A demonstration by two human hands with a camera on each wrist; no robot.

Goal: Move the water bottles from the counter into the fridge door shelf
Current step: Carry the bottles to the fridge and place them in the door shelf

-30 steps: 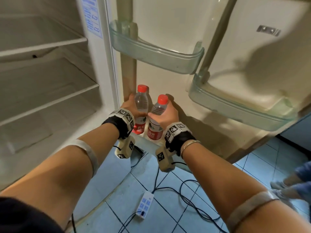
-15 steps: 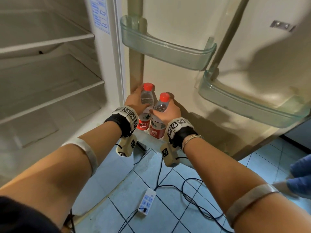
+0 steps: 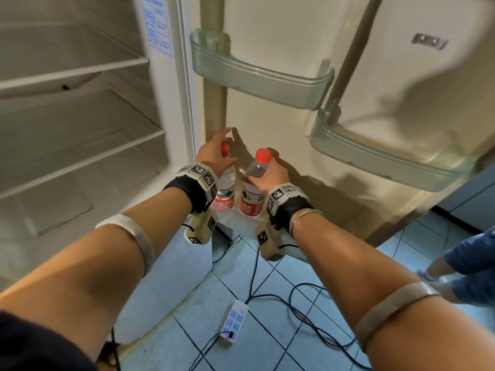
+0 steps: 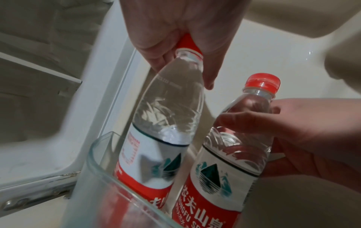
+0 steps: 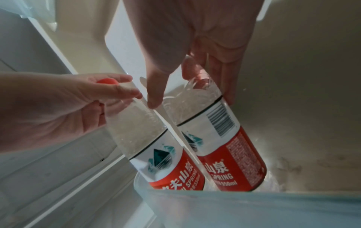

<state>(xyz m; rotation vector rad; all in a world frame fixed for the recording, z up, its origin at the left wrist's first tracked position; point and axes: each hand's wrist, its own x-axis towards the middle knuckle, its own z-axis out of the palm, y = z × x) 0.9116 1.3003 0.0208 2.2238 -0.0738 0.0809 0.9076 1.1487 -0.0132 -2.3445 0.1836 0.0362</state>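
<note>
Two clear water bottles with red caps and red labels stand side by side in the lowest fridge door shelf (image 4: 93,154). The left bottle (image 3: 225,188) stands nearest the hinge, the right bottle (image 3: 251,195) beside it. My left hand (image 3: 227,145) hovers at the left bottle's cap with straight, spread fingers (image 4: 152,50), gripping nothing. My right hand (image 3: 257,170) flanks the right bottle's neck, thumb and fingers (image 5: 224,77) straight and loose. In the right wrist view both bottles' bases sit behind the shelf's clear wall (image 5: 234,208).
Two empty clear door shelves hang higher up (image 3: 257,76) and further right (image 3: 375,156). Bare fridge shelves (image 3: 80,145) lie to the left. A power strip (image 3: 235,321) and cables lie on the tiled floor. Another person's blue-clad legs (image 3: 468,258) stand at the right.
Both hands gripped the bottles' necks before; now their fingers have spread away and the bottles stand on their own in the shelf.
</note>
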